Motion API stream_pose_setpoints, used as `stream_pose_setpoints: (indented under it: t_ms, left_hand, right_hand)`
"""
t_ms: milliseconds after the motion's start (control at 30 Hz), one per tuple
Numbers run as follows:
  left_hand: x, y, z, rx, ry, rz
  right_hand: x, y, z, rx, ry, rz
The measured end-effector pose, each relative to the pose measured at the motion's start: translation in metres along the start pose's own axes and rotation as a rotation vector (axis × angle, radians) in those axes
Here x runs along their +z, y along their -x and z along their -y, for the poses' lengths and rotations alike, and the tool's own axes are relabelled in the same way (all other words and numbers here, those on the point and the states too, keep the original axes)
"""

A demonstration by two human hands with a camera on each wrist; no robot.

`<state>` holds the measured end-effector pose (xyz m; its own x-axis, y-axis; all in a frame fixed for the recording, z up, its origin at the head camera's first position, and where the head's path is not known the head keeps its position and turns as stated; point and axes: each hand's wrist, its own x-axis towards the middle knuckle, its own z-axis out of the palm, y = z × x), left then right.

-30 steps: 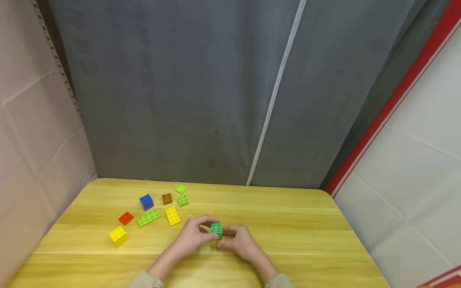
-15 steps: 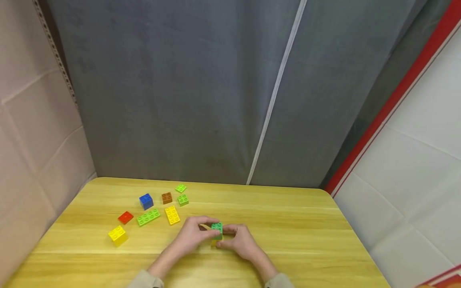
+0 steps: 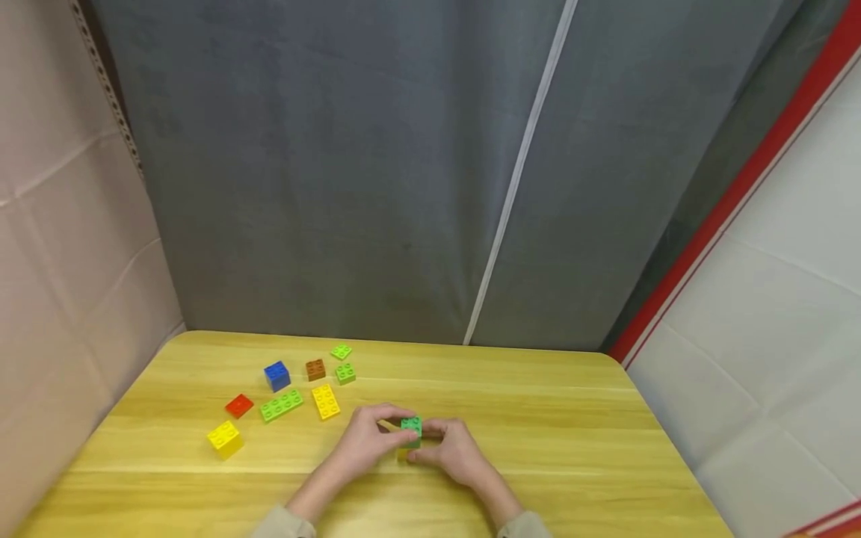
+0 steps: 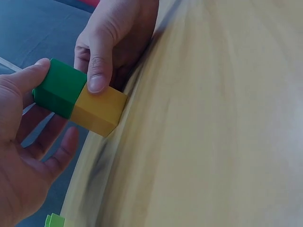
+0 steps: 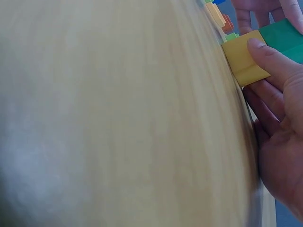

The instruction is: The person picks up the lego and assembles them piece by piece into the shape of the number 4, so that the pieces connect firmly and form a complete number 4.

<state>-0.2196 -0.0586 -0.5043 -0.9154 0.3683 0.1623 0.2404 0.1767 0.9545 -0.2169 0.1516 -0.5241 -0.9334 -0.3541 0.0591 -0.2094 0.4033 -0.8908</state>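
Note:
A dark green building block [image 3: 411, 424] sits on top of a yellow building block [image 4: 98, 109], the two flush against each other and upright on the table. My left hand [image 3: 366, 441] pinches the green block between thumb and fingers from the left. From the other side, my right hand [image 3: 455, 451] grips the yellow block below, its thumb lying on the near face. In the head view the yellow block is mostly hidden by the fingers and the green block. No gap shows between the blocks in the left wrist view.
Left of the hands, loose blocks lie on the wooden table [image 3: 572, 426]: a tall yellow one [image 3: 225, 439], a red plate [image 3: 239, 406], a blue one [image 3: 277, 376], a brown one [image 3: 315, 369], a flat yellow one [image 3: 326, 402] and several lime green ones [image 3: 282, 405]. A grey curtain [image 3: 350, 187] hangs behind.
The whole head view has shifted slightly, so everything sits a little further right. Both hands keep their hold on the stacked blocks; the left thumb has slid slightly across the green block.

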Motion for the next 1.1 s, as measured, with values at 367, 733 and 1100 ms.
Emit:
stream_pose_setpoints:
  t_ms: [367,733,1100]
  left_hand:
    - [0.001,-0.001,-0.001,0.021,-0.018,0.016]
    - [-0.004,-0.008,-0.009,0.071,-0.173,0.042]
    - [-0.004,-0.003,-0.004,0.025,-0.092,0.024]
  right_hand:
    - [-0.009,0.001,-0.003,-0.024,-0.09,0.044]
    - [-0.01,0.0,-0.002,-0.029,-0.143,0.029]
    - [-0.007,0.0,-0.006,0.002,-0.087,-0.002]
